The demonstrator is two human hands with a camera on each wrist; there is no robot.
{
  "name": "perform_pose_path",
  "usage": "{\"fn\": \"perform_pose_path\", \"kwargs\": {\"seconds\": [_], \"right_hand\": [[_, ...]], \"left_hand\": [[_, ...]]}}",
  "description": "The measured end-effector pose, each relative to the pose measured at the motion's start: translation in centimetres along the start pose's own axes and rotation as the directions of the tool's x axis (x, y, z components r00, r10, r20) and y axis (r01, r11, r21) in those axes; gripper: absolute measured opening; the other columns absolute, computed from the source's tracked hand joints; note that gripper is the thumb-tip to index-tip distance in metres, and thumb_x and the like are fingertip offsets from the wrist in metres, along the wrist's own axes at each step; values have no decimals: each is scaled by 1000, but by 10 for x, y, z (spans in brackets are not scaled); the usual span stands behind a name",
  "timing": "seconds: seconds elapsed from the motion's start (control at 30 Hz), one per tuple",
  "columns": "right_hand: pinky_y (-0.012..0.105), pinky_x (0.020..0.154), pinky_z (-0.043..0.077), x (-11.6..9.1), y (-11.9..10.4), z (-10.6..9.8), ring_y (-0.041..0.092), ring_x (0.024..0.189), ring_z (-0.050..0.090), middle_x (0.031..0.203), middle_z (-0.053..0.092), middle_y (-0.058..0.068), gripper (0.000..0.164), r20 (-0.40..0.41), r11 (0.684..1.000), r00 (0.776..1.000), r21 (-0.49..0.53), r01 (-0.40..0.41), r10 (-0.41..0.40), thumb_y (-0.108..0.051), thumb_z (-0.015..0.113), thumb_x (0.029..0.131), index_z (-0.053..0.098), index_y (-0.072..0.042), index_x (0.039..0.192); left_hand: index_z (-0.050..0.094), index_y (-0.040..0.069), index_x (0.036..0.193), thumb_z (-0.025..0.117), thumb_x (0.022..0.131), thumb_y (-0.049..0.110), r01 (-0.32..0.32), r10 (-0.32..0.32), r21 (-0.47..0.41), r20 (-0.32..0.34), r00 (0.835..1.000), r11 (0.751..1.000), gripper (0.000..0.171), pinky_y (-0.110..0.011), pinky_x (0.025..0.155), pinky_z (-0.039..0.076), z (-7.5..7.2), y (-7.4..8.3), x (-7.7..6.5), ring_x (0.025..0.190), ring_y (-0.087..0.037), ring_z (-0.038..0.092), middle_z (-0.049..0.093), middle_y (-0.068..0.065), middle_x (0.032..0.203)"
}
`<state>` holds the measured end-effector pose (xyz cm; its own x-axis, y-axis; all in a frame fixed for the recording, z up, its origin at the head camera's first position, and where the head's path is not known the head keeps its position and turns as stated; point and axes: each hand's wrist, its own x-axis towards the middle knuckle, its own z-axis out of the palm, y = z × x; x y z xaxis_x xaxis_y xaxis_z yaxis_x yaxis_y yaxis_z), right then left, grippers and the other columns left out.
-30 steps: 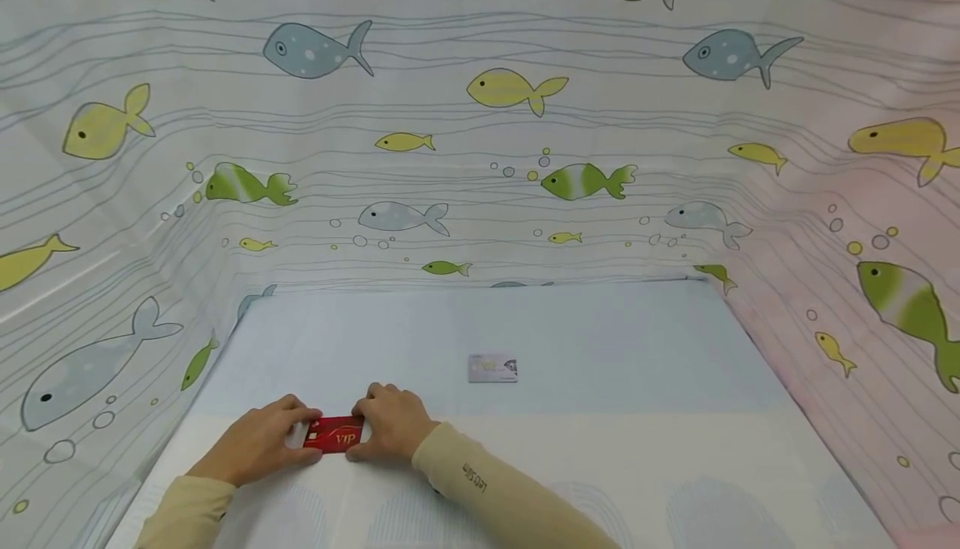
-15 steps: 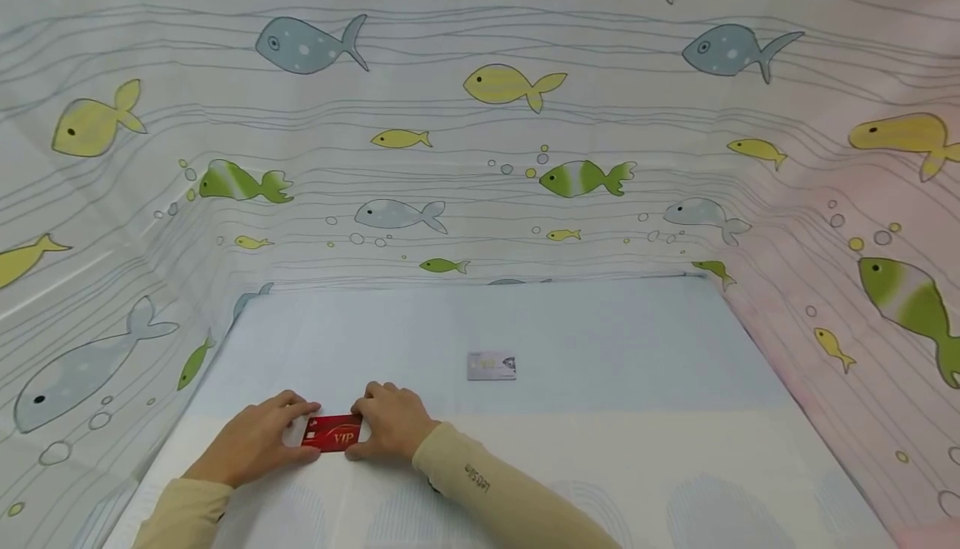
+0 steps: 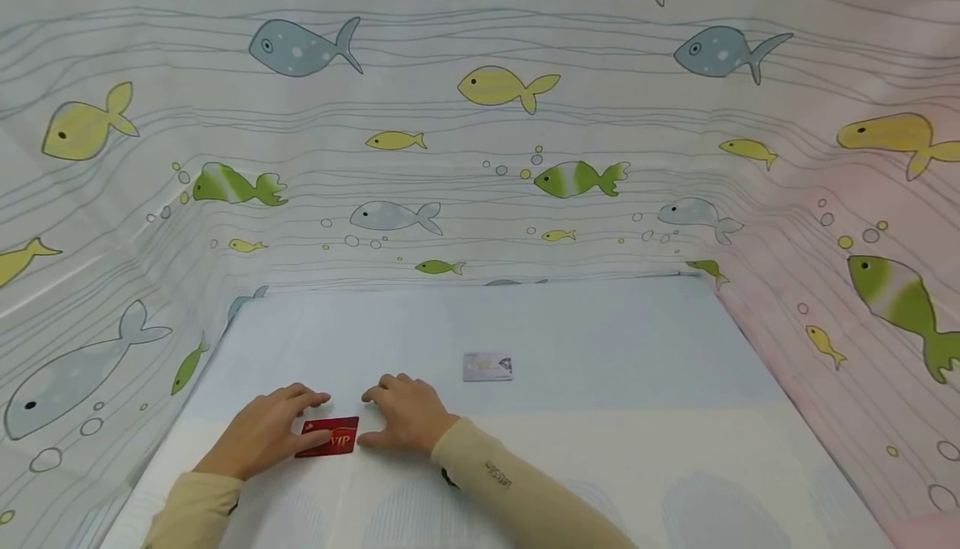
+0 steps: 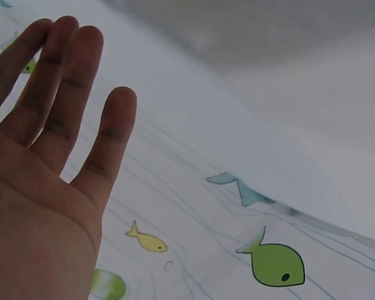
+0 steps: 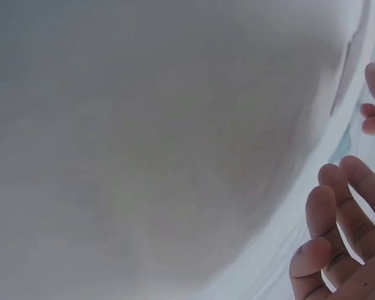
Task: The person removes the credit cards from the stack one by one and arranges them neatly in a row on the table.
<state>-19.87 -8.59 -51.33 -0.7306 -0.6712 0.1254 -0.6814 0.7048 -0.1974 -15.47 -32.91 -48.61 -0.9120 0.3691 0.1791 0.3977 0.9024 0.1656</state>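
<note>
A red card with gold VIP lettering (image 3: 347,427) lies on the pale cloth-covered table, left of the middle. My left hand (image 3: 272,426) is over its left side, the thumb crossing part of the card. In the left wrist view the fingers of the left hand (image 4: 50,125) are extended and hold nothing. My right hand (image 3: 411,417) is just right of the card, apart from it, thumb and fingers spread. The right wrist view shows the right hand's fingers (image 5: 347,219) loosely bent around nothing. Whether the left thumb touches the card I cannot tell.
A silver-grey card (image 3: 487,367) lies farther back, near the middle of the table (image 3: 600,341). Fish-patterned curtain walls (image 3: 420,174) enclose the table at the back and on both sides.
Both hands held the red card's ends earlier; now they have let go. The right hand has moved right, away from it, and the left thumb has shifted over it.
</note>
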Motion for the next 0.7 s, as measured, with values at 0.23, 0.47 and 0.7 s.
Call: {"fn": "perform_pose_path", "kwargs": {"seconds": [0.23, 0.47, 0.7], "right_hand": [[23, 87, 50, -9, 16, -7, 7, 104, 59, 118, 63, -11, 55, -21, 1000, 1000, 25, -12, 12, -64, 70, 86, 66, -31, 130], [24, 84, 50, -18, 33, -20, 10, 102, 59, 117, 63, -9, 56, -69, 1000, 998, -2, 2, -2, -61, 72, 86, 68, -27, 129], [29, 88, 51, -28, 48, -30, 12, 105, 59, 119, 63, -7, 57, -87, 999, 996, 38, -32, 35, -59, 73, 87, 66, -25, 132]], "left_hand": [[75, 14, 118, 86, 77, 44, -21, 21, -15, -15, 1000, 1000, 52, -41, 73, 53, 5, 7, 9, 80, -11, 63, 68, 5, 106], [76, 13, 117, 85, 80, 43, -76, 74, -23, -53, 996, 997, 49, -40, 72, 53, 7, 16, 22, 81, -10, 64, 67, 6, 105], [74, 12, 119, 82, 81, 48, -71, 71, -30, 0, 998, 997, 52, -44, 78, 54, 9, 29, 38, 85, -13, 65, 67, 4, 106]]}}
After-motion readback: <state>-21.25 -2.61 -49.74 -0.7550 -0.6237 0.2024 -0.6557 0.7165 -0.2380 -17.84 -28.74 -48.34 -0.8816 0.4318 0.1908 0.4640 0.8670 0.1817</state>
